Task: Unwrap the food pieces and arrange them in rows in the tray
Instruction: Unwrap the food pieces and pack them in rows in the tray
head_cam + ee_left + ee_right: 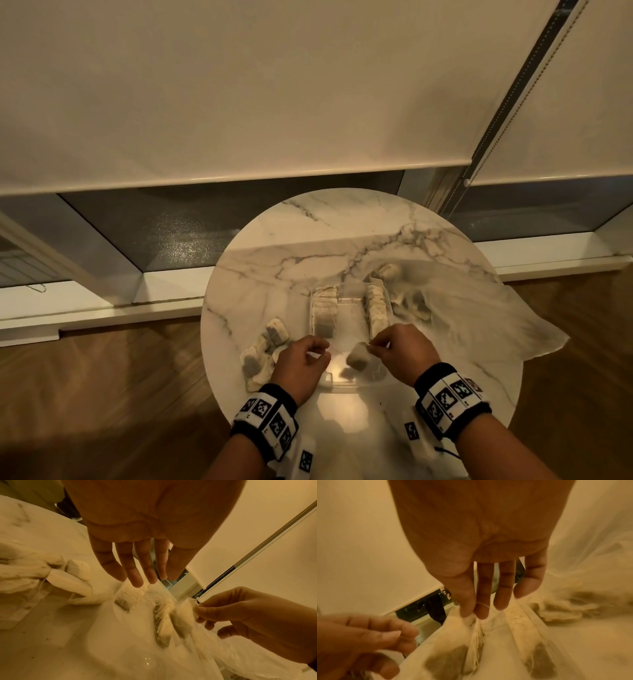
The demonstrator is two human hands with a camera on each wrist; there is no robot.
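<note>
The right hand [400,353] pinches a piece [358,356] by its top edge or string between thumb and forefinger, dangling it over the near end of the clear tray [323,380], between the left row [325,311] and the right row [376,310]. The left hand [303,359] hovers just beside, its fingers loosely curled, gripping nothing. Such a thin pinch could slip, dropping the piece askew. Loose strings trail in the tray and could snag a finger, dragging seated pieces out of line. The light tray could slide if nudged. More pieces [263,353] wait left of the tray.
</note>
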